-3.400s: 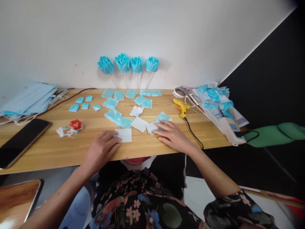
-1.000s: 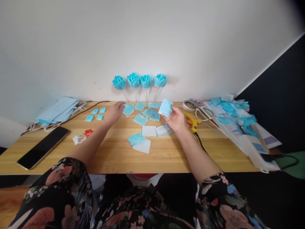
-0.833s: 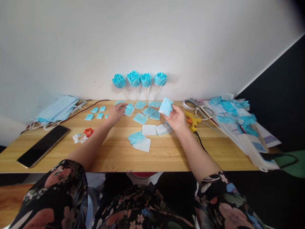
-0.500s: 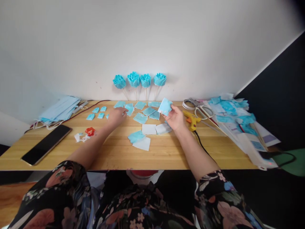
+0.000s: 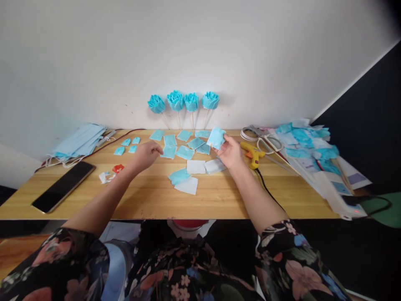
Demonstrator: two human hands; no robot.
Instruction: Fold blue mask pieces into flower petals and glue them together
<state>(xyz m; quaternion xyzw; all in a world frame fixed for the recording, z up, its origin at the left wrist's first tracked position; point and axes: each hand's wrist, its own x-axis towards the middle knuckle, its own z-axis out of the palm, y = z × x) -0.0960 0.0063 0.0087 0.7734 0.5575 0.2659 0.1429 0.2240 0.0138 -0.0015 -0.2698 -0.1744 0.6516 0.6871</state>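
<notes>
My right hand (image 5: 230, 151) is closed on a light blue fabric square (image 5: 216, 138), held above the table by its right edge. To the left, my left hand (image 5: 147, 156) hovers just beside a blue square (image 5: 168, 151), its fingers curled together; whether anything small is between them I cannot make out. Several blue squares lie in the middle of the table. Nearer me are white pieces (image 5: 196, 167) and a blue piece (image 5: 180, 177) overlapping a white one. Beyond my left hand lie small folded blue petals (image 5: 126, 142).
Blue flowers (image 5: 175, 100) on sticks lean against the wall. At the left are masks (image 5: 78, 142), a phone (image 5: 63, 187) and red scraps (image 5: 118, 168). A yellow glue gun (image 5: 255, 155), scissors (image 5: 269, 143), a power strip (image 5: 333, 196) and a fabric pile (image 5: 305, 140) lie right.
My left hand has moved left and slightly nearer me. A blue square now lies beside its fingertips, below another one. My right hand still holds its square in nearly the same place.
</notes>
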